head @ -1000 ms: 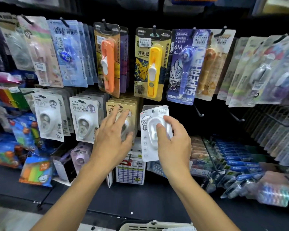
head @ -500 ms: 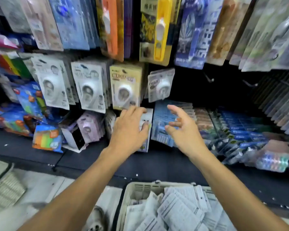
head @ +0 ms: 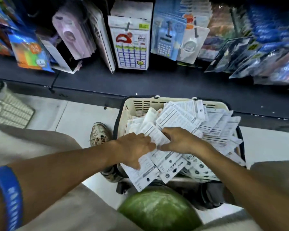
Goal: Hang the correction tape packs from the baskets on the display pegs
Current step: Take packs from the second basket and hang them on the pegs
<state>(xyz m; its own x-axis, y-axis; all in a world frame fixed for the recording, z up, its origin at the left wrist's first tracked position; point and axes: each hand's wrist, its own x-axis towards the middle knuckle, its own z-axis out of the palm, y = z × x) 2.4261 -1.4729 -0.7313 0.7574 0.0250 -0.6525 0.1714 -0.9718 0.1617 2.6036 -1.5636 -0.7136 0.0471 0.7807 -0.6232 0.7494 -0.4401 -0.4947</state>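
Baskets: two — one cream basket [head: 137,105] heaped with packs, one second basket [head: 8,109] at left edge, partly cut off. Correction tape packs [head: 177,117] in heap: dozens, overlapping, exact count not readable. Hands: two, left hand [head: 133,149], right hand [head: 182,140]. Shoe [head: 99,134]: one. Blue wristband [head: 12,195]: one.

Left hand [head: 135,149]: palm down, fingers spread, extended forward. Right hand [head: 180,140]: alongside, fingertips nearly touching the left's, fingers loosely bent.

Both hands, the left hand [head: 135,148] and the right hand [head: 180,140], reach into the cream basket [head: 128,110] on the floor and touch the white packs [head: 177,117] piled inside, below the dark shelf [head: 140,80].
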